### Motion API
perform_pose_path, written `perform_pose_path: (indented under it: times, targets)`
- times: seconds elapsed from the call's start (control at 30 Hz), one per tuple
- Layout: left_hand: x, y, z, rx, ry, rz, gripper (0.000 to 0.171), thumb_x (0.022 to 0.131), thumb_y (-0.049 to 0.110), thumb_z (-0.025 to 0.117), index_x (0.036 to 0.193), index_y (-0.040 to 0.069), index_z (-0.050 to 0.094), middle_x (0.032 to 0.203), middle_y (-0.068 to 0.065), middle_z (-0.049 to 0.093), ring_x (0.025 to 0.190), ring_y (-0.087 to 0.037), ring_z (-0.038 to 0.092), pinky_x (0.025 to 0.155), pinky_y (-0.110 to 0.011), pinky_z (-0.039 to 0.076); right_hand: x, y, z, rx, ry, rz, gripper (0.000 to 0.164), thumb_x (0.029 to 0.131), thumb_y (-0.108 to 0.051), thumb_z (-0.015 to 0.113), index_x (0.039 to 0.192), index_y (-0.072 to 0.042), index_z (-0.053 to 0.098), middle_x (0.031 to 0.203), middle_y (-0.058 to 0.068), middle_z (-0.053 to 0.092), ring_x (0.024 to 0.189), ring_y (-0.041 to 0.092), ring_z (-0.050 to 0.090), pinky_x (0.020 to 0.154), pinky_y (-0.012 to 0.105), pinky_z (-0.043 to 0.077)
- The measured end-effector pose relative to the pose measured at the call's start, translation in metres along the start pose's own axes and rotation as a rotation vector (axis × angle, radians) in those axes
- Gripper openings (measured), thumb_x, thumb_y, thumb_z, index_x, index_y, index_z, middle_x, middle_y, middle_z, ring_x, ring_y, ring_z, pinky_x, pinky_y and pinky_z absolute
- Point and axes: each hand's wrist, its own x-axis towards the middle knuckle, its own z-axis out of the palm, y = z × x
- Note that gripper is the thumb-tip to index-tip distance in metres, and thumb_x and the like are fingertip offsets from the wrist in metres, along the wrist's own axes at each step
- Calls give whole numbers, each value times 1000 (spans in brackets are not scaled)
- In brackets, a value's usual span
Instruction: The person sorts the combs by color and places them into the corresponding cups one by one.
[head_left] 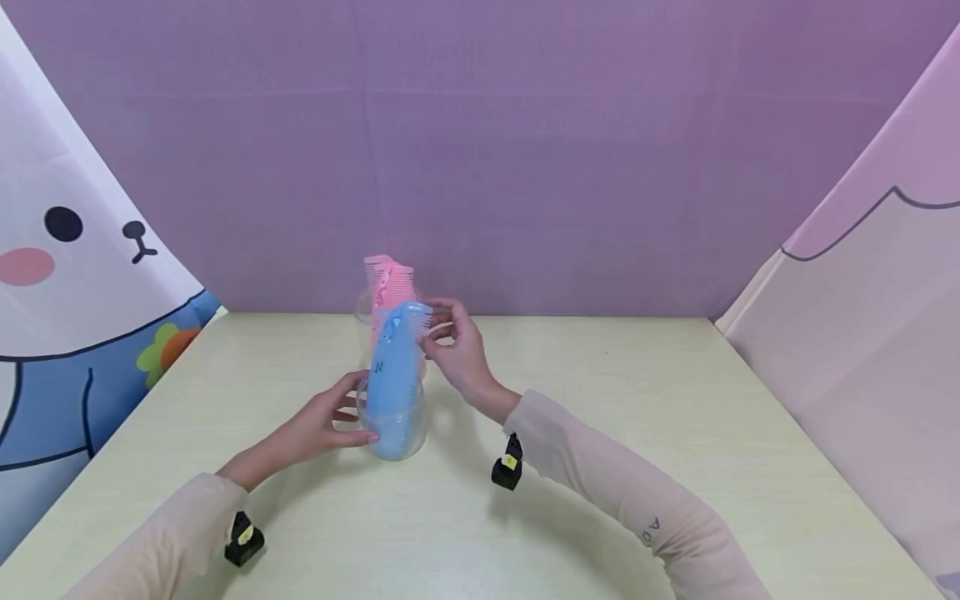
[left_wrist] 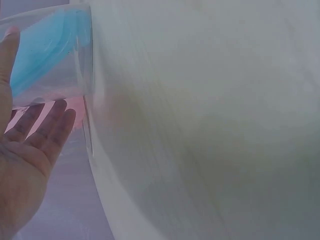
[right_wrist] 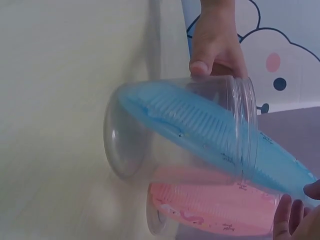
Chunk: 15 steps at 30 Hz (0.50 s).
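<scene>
A blue comb (head_left: 396,367) leans inside a clear jar (head_left: 416,437) on the table, its upper end sticking out past the rim. My left hand (head_left: 326,421) holds the jar from the left, thumb on the near side and fingers around the back. At the comb's upper end, my right hand (head_left: 461,354) pinches the toothed edge between thumb and fingers. In the right wrist view the blue comb (right_wrist: 200,130) slants through the jar (right_wrist: 125,142). Directly behind stand pink combs (head_left: 392,287) in a second clear jar (head_left: 363,337), partly hidden by the blue comb.
The pale wooden table (head_left: 637,417) meets a purple cloth backdrop (head_left: 525,167) just behind the second jar. Printed cloths hang on both sides, a cartoon animal cloth (head_left: 82,292) on the left and a pink-and-white cloth (head_left: 862,333) on the right.
</scene>
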Motion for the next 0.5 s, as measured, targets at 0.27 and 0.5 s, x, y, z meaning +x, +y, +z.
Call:
perform_pose_path:
  times: [0.27, 0.5]
  targets:
    - [0, -1, 0, 9, -6, 1, 80, 75, 24, 75, 137, 8, 28, 134, -21, 42, 107, -38, 56, 84, -47, 53, 3, 6, -20, 33, -3, -24, 48, 82, 1, 63, 125, -5, 43, 112, 21, 53, 89, 24, 58, 69, 29, 57]
    - [-5, 3, -10, 68, -12, -38, 87, 72, 33, 76, 139, 9, 26, 136, -19, 40, 113, -39, 51, 90, -53, 48, 6, 10, -57, -97, 14, -102, 46, 81, -1, 66, 122, -2, 47, 109, 17, 55, 92, 28, 59, 72, 27, 54]
